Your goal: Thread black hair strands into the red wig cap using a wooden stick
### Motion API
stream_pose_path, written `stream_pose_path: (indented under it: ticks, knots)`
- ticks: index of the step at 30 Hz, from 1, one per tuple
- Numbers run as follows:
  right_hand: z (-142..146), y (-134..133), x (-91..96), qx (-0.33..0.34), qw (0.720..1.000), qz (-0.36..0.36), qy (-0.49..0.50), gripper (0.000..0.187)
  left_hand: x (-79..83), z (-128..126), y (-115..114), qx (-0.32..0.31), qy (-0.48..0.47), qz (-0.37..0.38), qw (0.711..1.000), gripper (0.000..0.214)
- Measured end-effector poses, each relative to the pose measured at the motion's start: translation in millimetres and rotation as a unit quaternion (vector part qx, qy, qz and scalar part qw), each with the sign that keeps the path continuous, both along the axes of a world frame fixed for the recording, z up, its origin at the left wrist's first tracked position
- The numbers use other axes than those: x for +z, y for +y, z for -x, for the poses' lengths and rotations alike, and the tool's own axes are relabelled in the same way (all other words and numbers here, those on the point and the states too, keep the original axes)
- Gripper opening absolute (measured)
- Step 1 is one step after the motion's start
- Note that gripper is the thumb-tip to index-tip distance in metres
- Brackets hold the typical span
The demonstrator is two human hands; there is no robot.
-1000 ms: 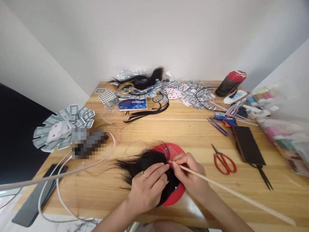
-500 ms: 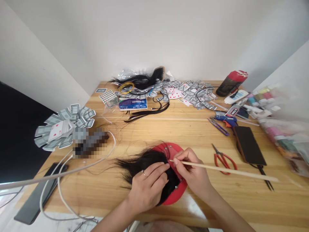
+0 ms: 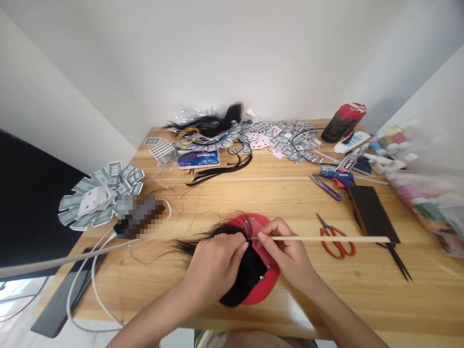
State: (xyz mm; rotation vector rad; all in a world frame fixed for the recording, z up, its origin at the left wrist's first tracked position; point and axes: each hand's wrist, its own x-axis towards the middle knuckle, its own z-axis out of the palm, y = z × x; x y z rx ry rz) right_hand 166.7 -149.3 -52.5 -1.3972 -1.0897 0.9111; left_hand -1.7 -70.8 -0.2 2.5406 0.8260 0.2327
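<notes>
A bundle of black hair (image 3: pixel 243 279) lies over a round red pad (image 3: pixel 270 286) at the table's near edge, with silver pins (image 3: pixel 261 278) along its right side. My left hand (image 3: pixel 217 258) rests on the hair, thumb and fingers pinched on strands near its upper right edge. In my right hand (image 3: pixel 288 253), thumb and fingers grip a long pale wooden stick (image 3: pixel 348 239). It lies nearly level, its thin tip beside my left fingertips at the hair's edge. What the tip touches is too small to make out.
Red-handled scissors (image 3: pixel 337 240), a dark phone (image 3: pixel 375 212), tweezers (image 3: pixel 398 263), purple snips (image 3: pixel 326 187) and a blue glue gun (image 3: pixel 335 179) lie at right. Scattered playing cards (image 3: pixel 261 140) and a black hairpiece (image 3: pixel 210 125) line the back. White cables (image 3: pixel 90 256) cross the left side.
The stick has swung from slanting down to nearly level, its far end rising. My left hand has gone from lying flatter on the hair to pinching at its edge.
</notes>
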Motion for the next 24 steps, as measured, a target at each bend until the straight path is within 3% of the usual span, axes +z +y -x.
stream_pose_path:
  ticks: [11,24]
  knots:
    - [-3.8,3.5,5.0,0.021,0.998,-0.004,0.065,0.028,20.3,-23.1,5.3,-0.027,0.213,-0.056,0.975,0.028]
    - [-7.8,11.0,-0.4,0.033,0.988,0.002,0.152,0.03,33.0,-40.6,7.8,-0.115,0.288,-0.134,0.941,0.024]
